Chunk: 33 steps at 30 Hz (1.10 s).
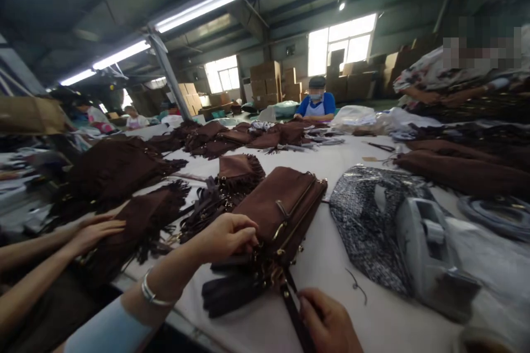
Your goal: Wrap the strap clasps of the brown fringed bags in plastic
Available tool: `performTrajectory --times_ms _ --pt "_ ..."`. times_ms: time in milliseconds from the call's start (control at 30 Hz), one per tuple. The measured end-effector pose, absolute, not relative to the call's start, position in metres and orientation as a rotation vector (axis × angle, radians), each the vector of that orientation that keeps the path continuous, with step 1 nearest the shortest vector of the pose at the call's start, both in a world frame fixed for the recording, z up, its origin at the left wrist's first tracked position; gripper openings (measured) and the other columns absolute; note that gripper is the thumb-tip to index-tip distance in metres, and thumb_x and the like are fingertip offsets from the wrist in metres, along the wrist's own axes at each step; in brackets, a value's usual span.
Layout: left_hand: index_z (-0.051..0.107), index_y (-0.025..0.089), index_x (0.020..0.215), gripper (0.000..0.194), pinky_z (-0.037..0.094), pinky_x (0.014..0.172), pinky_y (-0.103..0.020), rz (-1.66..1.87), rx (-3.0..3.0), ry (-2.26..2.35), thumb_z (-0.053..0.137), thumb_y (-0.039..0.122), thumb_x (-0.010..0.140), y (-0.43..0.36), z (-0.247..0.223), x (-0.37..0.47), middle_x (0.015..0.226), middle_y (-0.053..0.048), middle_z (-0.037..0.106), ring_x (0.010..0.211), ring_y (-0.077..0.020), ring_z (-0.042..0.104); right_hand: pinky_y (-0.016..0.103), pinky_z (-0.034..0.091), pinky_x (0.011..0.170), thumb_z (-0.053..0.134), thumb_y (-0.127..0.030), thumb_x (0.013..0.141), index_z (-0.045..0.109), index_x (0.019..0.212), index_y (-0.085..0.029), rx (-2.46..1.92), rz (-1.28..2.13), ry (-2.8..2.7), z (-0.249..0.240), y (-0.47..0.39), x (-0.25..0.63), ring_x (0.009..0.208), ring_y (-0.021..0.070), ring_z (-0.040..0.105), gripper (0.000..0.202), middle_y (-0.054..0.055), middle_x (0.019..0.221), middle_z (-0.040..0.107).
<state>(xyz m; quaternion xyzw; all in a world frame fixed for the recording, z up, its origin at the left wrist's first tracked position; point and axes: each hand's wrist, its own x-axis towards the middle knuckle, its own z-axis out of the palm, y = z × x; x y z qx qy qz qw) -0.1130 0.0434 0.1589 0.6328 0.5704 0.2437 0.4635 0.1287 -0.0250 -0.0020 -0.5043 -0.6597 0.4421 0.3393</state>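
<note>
L hand (234,236) curled at bag (273,198), hold unclear; R hand (327,320) pinched strap (293,309) by bag's near end, prob. steadying it.

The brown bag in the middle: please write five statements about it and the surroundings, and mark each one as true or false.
1. A grey tape dispenser stands to the right of the brown bag. True.
2. The right hand holds the dispenser. False: the right hand holds a dark strap.
3. The left hand is at the bag's near end. True.
4. The bracelet is on the right wrist. False: the silver bracelet is on the left.
5. A person in blue is across the table. True.
</note>
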Motion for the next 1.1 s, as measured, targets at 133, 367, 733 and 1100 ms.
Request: performTrajectory --times_ms 133,367,733,1100 --pt "0.067 0.014 0.086 0.031 0.044 0.053 -0.023 0.650 1.364 1.488 0.058 0.043 0.080 -0.005 0.107 -0.119 0.073 -0.006 0.071 0.061 -0.0148 0.064 0.030 0.053 0.073 0.050 -0.041 0.088 0.071 0.095 -0.020 -1.365 1.036 -1.557 0.003 -0.019 0.122 0.077 0.0224 0.067 0.030 0.006 0.085 0.073" --pt "0.068 0.014 0.091 0.027 0.048 0.062 -0.026 0.917 1.339 1.362 0.052 0.036 0.085 -0.028 0.071 -0.092 0.074 -0.005 0.069 0.064 -0.0159 0.063 0.030 0.050 0.071 0.055 -0.037 0.085 0.072 0.095 -0.020 -1.344 0.876 -1.733 0.033 -0.010 0.098 0.080 0.0227 0.066 0.026 0.006 0.088 0.073" --pt "0.070 0.019 0.099 0.023 0.049 0.086 -0.032 1.234 1.670 1.545 0.053 0.028 0.086 -0.007 0.078 -0.105 0.096 -0.007 0.072 0.091 -0.0216 0.066 0.032 0.047 0.076 0.052 -0.041 0.087 0.068 0.099 -0.017 -1.510 0.280 -1.851 0.096 0.065 0.091 0.083 0.0223 0.064 0.031 0.010 0.094 0.070" --pt "0.063 0.019 0.115 0.034 0.042 0.099 -0.038 1.190 2.292 1.592 0.056 0.017 0.082 0.006 0.101 -0.115 0.111 -0.010 0.061 0.109 -0.0241 0.054 0.027 0.047 0.054 0.063 -0.036 0.075 0.065 0.075 -0.017 -1.447 0.698 -1.706 0.094 0.084 0.091 0.055 0.0176 0.062 0.019 0.002 0.058 0.066"
